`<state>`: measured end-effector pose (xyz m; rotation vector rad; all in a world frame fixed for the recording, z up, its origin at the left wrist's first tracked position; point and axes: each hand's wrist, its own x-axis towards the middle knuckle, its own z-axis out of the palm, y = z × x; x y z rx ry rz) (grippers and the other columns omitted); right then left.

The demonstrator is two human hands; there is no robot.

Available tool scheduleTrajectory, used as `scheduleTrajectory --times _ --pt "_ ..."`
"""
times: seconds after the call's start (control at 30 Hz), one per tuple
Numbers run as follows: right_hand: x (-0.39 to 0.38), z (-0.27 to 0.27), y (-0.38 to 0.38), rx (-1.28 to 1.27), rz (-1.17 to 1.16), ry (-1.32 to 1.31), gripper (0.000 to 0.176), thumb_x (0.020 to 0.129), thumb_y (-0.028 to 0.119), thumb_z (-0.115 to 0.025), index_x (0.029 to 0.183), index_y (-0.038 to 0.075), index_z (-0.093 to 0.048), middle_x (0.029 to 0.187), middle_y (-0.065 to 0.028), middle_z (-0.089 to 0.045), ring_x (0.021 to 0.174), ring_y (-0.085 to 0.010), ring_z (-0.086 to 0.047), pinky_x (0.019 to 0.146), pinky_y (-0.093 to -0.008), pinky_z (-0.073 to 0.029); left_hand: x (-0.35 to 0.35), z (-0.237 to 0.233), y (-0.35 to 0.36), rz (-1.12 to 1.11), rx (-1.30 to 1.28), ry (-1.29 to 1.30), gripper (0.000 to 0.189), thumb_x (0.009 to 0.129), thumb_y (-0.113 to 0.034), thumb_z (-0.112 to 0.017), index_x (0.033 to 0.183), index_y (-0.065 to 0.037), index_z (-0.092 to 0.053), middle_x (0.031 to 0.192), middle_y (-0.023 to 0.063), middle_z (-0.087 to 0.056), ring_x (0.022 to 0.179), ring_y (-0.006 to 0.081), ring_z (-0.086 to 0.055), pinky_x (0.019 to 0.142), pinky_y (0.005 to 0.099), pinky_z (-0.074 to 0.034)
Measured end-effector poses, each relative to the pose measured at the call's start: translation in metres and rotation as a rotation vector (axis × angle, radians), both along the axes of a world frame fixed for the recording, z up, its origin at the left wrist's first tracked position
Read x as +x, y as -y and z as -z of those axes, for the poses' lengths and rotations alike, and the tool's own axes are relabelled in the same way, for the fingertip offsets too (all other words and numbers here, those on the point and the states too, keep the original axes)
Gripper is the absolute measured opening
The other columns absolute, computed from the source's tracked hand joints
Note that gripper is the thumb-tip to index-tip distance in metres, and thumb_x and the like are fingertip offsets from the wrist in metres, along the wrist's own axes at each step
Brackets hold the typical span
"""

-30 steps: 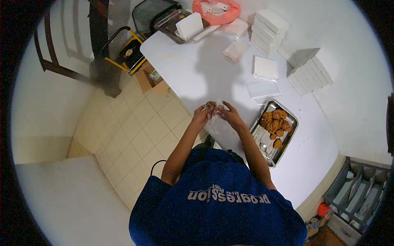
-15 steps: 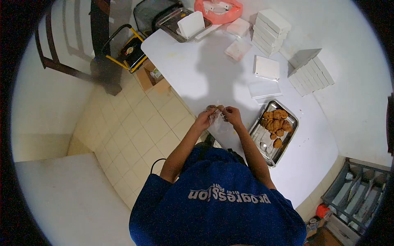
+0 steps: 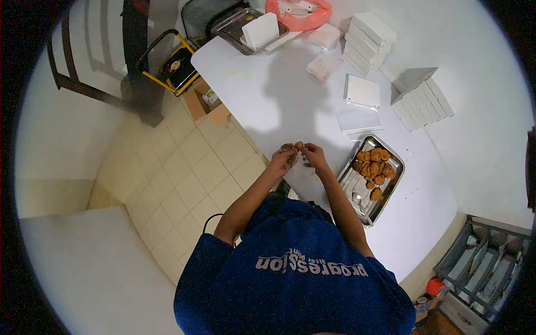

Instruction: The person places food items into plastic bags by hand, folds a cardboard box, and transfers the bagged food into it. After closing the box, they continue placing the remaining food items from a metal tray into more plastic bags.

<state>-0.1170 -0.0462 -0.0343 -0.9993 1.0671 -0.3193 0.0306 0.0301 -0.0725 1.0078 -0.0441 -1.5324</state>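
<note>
At the table's near edge my left hand (image 3: 282, 161) is closed around a thin clear plastic bag (image 3: 291, 158), bunched up in the fingers. What the bag contains, if anything, is too small to make out. My right hand (image 3: 314, 157) meets it from the right, thumb and fingertips pinched together at the bag's top. To the right of my hands lies a metal tray (image 3: 347, 187) of browned, fried-looking patties (image 3: 375, 167). A metal spoon (image 3: 359, 200) rests in the same tray.
Beyond the tray are clear plastic sheets (image 3: 359, 121), a white box (image 3: 362, 91) and stacked white boxes (image 3: 368, 42), (image 3: 424, 105). Another metal tray (image 3: 231, 40) and a red plastic bag (image 3: 307, 21) stand at the far end. A cardboard box (image 3: 196, 103) sits on the floor, left.
The clear bag, which hung loose below my fingers, is now gathered up in my left hand. Both hands stay close together at nearly the same spot.
</note>
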Motion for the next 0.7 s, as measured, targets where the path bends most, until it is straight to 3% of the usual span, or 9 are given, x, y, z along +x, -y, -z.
scheduleTrajectory --times 0.03,0.1,0.13,0.2,0.43,0.5,0.63,0.7 --pt "0.001 0.0 0.002 -0.026 -0.017 -0.041 0.038 0.086 0.044 -0.066 0.101 0.009 -0.065 0.082 -0.0001 -0.057 0.069 -0.0128 -0.054 0.059 -0.0314 -0.049 -0.001 0.003 -0.001 0.0 0.0 0.0 0.016 0.083 -0.002 -0.068 0.097 -0.007 -0.061 0.089 0.0037 -0.064 0.082 0.0148 -0.064 0.07 0.0294 -0.054" --pt "0.002 0.004 0.003 -0.053 -0.035 -0.08 0.037 0.086 0.044 -0.066 0.099 0.01 -0.065 0.08 0.0006 -0.057 0.068 -0.0122 -0.053 0.058 -0.0311 -0.048 -0.004 -0.002 -0.002 0.066 -0.177 0.439 0.016 0.084 -0.004 -0.067 0.098 -0.008 -0.061 0.092 0.0043 -0.066 0.083 0.0157 -0.064 0.072 0.0309 -0.055" --pt "0.003 0.01 0.003 -0.075 -0.03 -0.041 0.035 0.086 0.043 -0.065 0.1 0.011 -0.065 0.079 0.0008 -0.056 0.068 -0.0118 -0.053 0.058 -0.0311 -0.048 -0.004 -0.008 -0.001 0.063 -0.181 0.44 0.016 0.084 -0.004 -0.067 0.098 -0.008 -0.061 0.092 0.0043 -0.066 0.083 0.0157 -0.064 0.072 0.0309 -0.055" --pt "0.002 0.014 0.004 -0.094 -0.024 -0.003 0.033 0.087 0.042 -0.065 0.1 0.012 -0.065 0.078 0.001 -0.056 0.067 -0.0113 -0.053 0.058 -0.031 -0.048 -0.002 -0.017 0.004 -0.052 -0.011 -0.055 0.016 0.085 -0.004 -0.066 0.1 -0.007 -0.06 0.096 0.0064 -0.066 0.085 0.0173 -0.065 0.074 0.03 -0.055" --pt "-0.003 -0.003 0.001 0.044 0.027 0.056 0.03 0.088 0.033 -0.066 0.108 0.012 -0.064 0.08 -0.0008 -0.058 0.066 -0.0123 -0.055 0.056 -0.03 -0.049 0.008 -0.014 0.004 -0.015 -0.072 0.034 0.026 0.087 -0.004 -0.063 0.111 -0.005 -0.053 0.107 0.0093 -0.064 0.09 0.0224 -0.066 0.079 0.0354 -0.057" --pt "-0.008 -0.001 0.001 0.041 -0.022 0.08 0.031 0.088 0.033 -0.066 0.109 0.011 -0.063 0.081 -0.0014 -0.059 0.065 -0.0126 -0.056 0.056 -0.0296 -0.049 0.012 -0.021 0.008 0.067 -0.229 -0.005 0.031 0.089 -0.007 -0.062 0.117 -0.004 -0.05 0.115 0.0113 -0.06 0.103 0.0258 -0.062 0.089 0.0417 -0.054" --pt "-0.011 0.006 0.003 -0.066 0.011 0.016 0.032 0.088 0.034 -0.065 0.103 0.006 -0.064 0.082 -0.0024 -0.062 0.067 -0.013 -0.058 0.056 -0.0293 -0.05 0.023 -0.028 0.025 0.128 -0.197 -0.167 0.03 0.091 -0.011 -0.06 0.119 -0.005 -0.049 0.124 0.0134 -0.056 0.116 0.0274 -0.055 0.099 0.0455 -0.047" --pt "-0.008 0.01 0.005 -0.094 0.039 -0.008 0.033 0.088 0.035 -0.065 0.101 0.005 -0.064 0.082 -0.0028 -0.063 0.068 -0.013 -0.058 0.057 -0.0294 -0.05 0.033 -0.017 0.027 0.149 -0.166 -0.203 0.027 0.086 -0.015 -0.065 0.111 -0.01 -0.056 0.138 0.0096 -0.049 0.122 0.0293 -0.049 0.104 0.0453 -0.042"
